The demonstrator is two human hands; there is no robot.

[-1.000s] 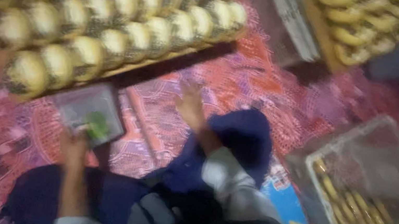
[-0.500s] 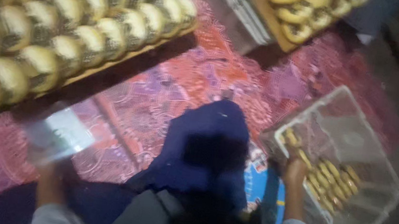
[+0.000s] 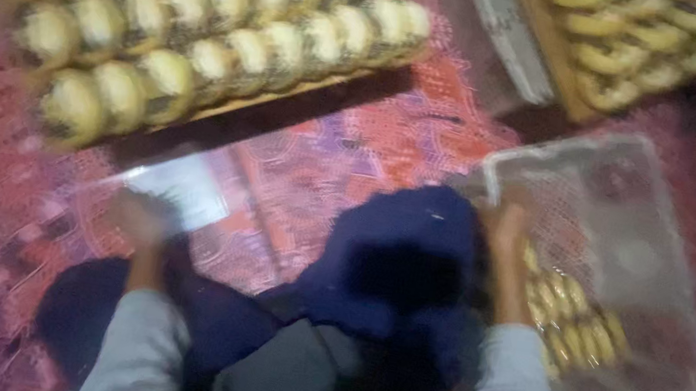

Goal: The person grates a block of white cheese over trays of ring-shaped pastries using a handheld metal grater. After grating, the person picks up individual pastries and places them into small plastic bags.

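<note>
on the patterned red and purple rug [image 3: 353, 160] in front of you, everything is blurred by motion. at the far left and across the top lies a long wooden board [image 3: 289, 97] packed with rows of round pale buns [image 3: 208, 27], tilted so its right end sits higher in the view. below it, at the left, your left hand [image 3: 137, 219] rests on a thin clear sheet [image 3: 179, 189] that lies flat on the rug; the blur hides the fingers, so you cannot tell whether they pinch the sheet or only press on it. your grey sleeve [image 3: 137, 348] runs back from that hand toward your body. in the middle your knees, in dark blue cloth [image 3: 397, 267], rise between your two arms. just right of the knee, your right hand [image 3: 507, 238] is at the near left edge of a clear plastic tray [image 3: 633, 257], touching its rim; whether it grips the rim is not clear. inside the tray, in the part nearest you, sits a cluster of small golden pastries [image 3: 573, 317]; the far half shows bare. at the top right, well apart from the tray, a second board [image 3: 560, 71] carries curved yellow pastries [image 3: 638, 37].
</note>
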